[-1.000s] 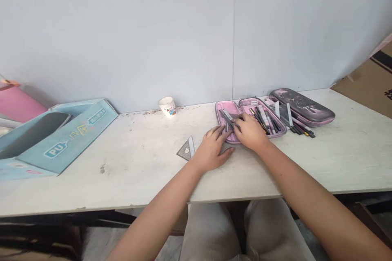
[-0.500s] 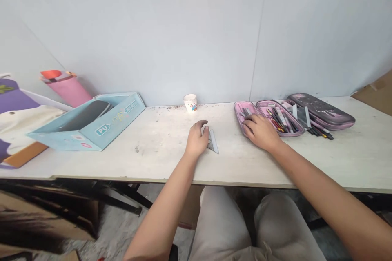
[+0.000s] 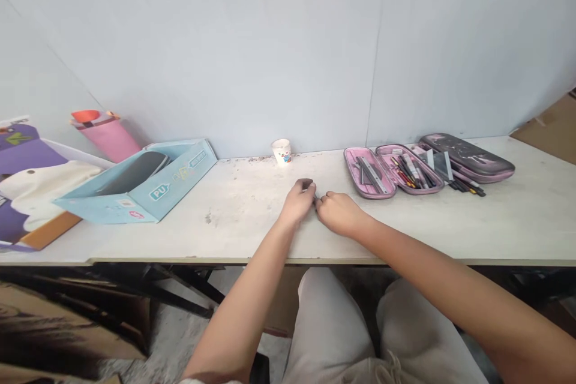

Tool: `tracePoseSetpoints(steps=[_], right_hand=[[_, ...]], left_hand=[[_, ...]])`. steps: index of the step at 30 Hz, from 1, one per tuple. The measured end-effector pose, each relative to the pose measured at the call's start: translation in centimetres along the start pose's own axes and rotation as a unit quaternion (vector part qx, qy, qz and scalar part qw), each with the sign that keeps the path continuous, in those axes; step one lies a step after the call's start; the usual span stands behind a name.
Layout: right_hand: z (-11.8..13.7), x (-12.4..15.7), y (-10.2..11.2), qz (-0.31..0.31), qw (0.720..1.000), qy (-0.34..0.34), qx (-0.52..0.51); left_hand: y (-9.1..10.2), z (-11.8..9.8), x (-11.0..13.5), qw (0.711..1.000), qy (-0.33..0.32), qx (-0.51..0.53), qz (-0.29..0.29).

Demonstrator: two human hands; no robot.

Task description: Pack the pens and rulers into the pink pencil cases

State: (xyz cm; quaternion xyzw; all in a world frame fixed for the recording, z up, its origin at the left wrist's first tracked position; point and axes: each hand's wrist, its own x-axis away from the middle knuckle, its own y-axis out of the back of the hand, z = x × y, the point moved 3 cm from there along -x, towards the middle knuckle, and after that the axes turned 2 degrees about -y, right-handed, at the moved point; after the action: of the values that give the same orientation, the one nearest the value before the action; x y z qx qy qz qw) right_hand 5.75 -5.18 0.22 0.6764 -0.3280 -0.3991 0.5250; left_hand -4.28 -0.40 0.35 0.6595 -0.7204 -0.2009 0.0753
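My left hand [image 3: 297,203] and my right hand [image 3: 339,214] meet at the middle of the white table [image 3: 495,222], with fingers curled towards each other. Between their fingertips shows a thin pale edge of a triangular ruler [image 3: 316,195]; the hands hide the rest of it. To the right lies an open pink pencil case [image 3: 387,173], holding a metal ruler [image 3: 369,175] and several pens. A dark pink-patterned pencil case [image 3: 468,157] lies behind it, with loose pens [image 3: 468,188] at its front.
A paper cup [image 3: 281,152] stands by the wall. An open light-blue cardboard box [image 3: 148,189] sits at the table's left, with a pink tube [image 3: 108,138] and a purple-and-white board [image 3: 27,177] beyond it. Cardboard lies on the floor below.
My right hand has moved left from the pink case to my left hand. The triangular ruler, visible earlier on the table, is now mostly hidden between my hands.
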Motion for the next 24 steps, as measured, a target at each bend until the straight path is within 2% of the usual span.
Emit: tracePoseSetpoints(steps=[3, 6, 8, 10, 12, 14, 17, 21, 24], right_hand=[[-2.4, 0.4, 1.0, -0.026, 0.997, -0.072, -0.011], [-6.3, 1.2, 2.0, -0.093, 0.973, -0.201, -0.064], [-9.2, 1.9, 2.0, -0.139, 0.943, -0.282, -0.108], [-11.8, 2.6, 1.3, -0.163, 0.915, -0.340, -0.144], [-13.7, 3.0, 0.1, -0.160, 0.896, -0.376, -0.174], [-14.7, 3.1, -0.9, -0.138, 0.889, -0.385, -0.207], [-14.9, 2.7, -1.4, -0.110, 0.892, -0.370, -0.236], [-14.1, 2.2, -0.7, -0.078, 0.908, -0.364, -0.192], [-13.7, 2.1, -0.1, -0.077, 0.918, -0.353, -0.160]], left_hand=[[-1.1, -1.2, -0.5, 0.990, -0.051, 0.130, -0.020], [-2.8, -3.1, -1.1, 0.977, -0.126, 0.172, 0.004], [-4.2, -4.2, -1.6, 0.978, -0.170, 0.119, 0.027], [-5.6, -4.8, -2.3, 0.973, -0.226, 0.007, 0.056], [-6.8, -4.9, -3.0, 0.947, -0.286, -0.114, 0.093], [-7.8, -4.5, -3.8, 0.914, -0.327, -0.202, 0.128], [-8.5, -3.5, -5.2, 0.884, -0.339, -0.287, 0.144], [-8.7, -2.6, -6.5, 0.857, -0.336, -0.362, 0.151], [-8.2, -2.7, -6.5, 0.842, -0.335, -0.392, 0.161]])
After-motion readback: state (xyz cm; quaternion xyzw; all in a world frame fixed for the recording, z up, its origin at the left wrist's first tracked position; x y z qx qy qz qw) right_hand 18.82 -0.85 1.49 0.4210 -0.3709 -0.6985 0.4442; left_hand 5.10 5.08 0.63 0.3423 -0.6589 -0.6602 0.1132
